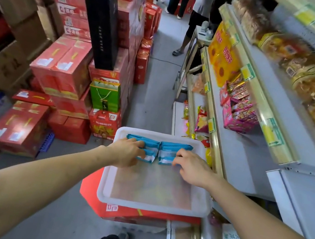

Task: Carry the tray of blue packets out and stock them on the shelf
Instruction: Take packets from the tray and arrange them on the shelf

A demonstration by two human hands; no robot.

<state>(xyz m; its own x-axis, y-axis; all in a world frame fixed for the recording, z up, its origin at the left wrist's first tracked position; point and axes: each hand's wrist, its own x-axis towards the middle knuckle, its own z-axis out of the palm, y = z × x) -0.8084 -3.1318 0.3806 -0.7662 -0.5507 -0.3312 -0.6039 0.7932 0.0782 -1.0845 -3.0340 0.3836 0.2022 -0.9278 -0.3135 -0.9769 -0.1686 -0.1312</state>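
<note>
Fingers (140,144) of my left hand (126,152) and right hand (193,170) are curled tight on their loads. Shelf (236,153) runs along my right; a red box (136,214) carries the tray (150,206), with blue packets (175,145) stacked at its far end, under both grips. I'd squeeze each stack evenly, lift level so none slips, then turn right.

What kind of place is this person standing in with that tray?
Most likely a grocery shop's aisle: shelves with price tags hold packaged snacks, red gift boxes are stacked on the floor, and the left hand and right hand grip blue packets in a white tray.
</note>
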